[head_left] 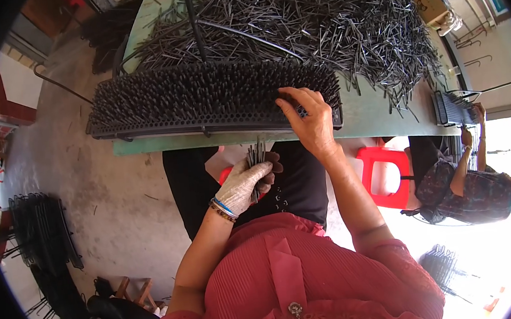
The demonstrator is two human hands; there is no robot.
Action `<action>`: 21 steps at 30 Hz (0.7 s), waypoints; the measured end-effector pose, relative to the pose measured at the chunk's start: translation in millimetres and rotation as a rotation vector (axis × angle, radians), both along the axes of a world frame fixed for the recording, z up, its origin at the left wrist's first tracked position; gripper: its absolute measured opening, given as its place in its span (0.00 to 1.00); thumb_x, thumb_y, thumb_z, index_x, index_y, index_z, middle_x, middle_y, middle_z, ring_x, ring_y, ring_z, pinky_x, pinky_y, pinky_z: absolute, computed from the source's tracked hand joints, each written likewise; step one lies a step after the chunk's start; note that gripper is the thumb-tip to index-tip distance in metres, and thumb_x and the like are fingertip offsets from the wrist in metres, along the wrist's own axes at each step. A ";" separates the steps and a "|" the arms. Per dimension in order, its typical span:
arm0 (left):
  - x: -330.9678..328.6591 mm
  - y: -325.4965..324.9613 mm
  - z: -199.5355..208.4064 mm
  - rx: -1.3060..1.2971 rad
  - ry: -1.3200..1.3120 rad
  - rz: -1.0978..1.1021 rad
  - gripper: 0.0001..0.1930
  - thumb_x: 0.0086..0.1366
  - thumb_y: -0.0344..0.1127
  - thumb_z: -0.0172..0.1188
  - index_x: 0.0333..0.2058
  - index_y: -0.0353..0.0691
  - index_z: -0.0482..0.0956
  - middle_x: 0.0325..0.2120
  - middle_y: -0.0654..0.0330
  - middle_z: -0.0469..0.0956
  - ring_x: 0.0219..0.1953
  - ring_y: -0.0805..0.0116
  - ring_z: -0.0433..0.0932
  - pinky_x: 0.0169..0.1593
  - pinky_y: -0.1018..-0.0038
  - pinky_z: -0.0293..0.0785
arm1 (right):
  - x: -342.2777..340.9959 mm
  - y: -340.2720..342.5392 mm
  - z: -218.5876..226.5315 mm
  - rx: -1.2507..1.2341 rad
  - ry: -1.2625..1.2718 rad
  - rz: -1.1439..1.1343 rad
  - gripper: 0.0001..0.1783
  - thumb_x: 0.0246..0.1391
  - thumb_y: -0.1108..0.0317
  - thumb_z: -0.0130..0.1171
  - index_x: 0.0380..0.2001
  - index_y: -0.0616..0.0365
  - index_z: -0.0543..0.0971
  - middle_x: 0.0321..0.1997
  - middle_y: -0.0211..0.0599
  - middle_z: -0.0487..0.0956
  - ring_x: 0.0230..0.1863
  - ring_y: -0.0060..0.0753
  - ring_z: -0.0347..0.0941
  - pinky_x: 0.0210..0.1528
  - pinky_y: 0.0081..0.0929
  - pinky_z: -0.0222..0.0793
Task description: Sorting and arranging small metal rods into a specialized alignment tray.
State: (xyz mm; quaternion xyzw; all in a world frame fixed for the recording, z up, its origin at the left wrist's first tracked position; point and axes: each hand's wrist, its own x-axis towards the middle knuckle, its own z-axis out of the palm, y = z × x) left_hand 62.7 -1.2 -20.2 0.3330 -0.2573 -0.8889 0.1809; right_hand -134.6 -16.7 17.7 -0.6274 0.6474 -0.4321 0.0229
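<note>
Head-worn fisheye view, facing steeply down, near the tabletop (pixel 379 112)

Looks like small workshop. Shows it through broad heap of thin black stiff rods (pixel 341 30) on pale-green flat tabletop (pixel 367 113), through long black perforated tray (pixel 168 128) bristling with dark upright rods (pixel 201 91), through co-worker in dark patterned top (pixel 468 192) busy at second black rectangular tray (pixel 447 109), through bundled thin black rods (pixel 40 230) at left, through grey concrete-like floor (pixel 113 202) and red plastic stool (pixel 368 171).
</note>
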 end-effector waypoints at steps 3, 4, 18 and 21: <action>1.1 -0.2 -2.1 -0.003 0.004 -0.032 0.15 0.67 0.33 0.54 0.51 0.37 0.72 0.35 0.63 0.78 0.27 0.82 0.71 0.28 0.85 0.68 | 1.5 -0.5 -3.2 -0.043 0.034 0.046 0.09 0.48 0.73 0.65 0.36 0.58 0.81 0.33 0.36 0.80 0.33 0.41 0.74 0.38 0.34 0.67; 0.6 0.4 -1.9 -0.018 -0.009 -0.034 0.15 0.67 0.34 0.54 0.50 0.37 0.72 0.36 0.62 0.78 0.27 0.82 0.72 0.28 0.85 0.69 | 1.6 -0.6 -4.6 -0.099 0.069 0.078 0.09 0.48 0.74 0.65 0.36 0.58 0.81 0.33 0.36 0.80 0.33 0.41 0.74 0.37 0.34 0.67; 1.7 3.0 -3.7 -0.046 -0.016 -0.061 0.14 0.69 0.35 0.53 0.51 0.37 0.72 0.33 0.63 0.77 0.24 0.82 0.71 0.24 0.85 0.67 | 6.4 1.9 -0.5 -0.079 0.188 0.025 0.08 0.50 0.72 0.64 0.35 0.60 0.82 0.33 0.36 0.79 0.31 0.41 0.73 0.35 0.33 0.66; 0.8 4.5 -3.3 -0.047 -0.029 -0.064 0.14 0.68 0.34 0.52 0.50 0.34 0.73 0.34 0.62 0.78 0.25 0.85 0.68 0.25 0.88 0.62 | 5.7 -1.2 3.8 -0.047 0.196 0.028 0.09 0.51 0.73 0.63 0.37 0.60 0.82 0.34 0.38 0.79 0.31 0.43 0.72 0.35 0.33 0.68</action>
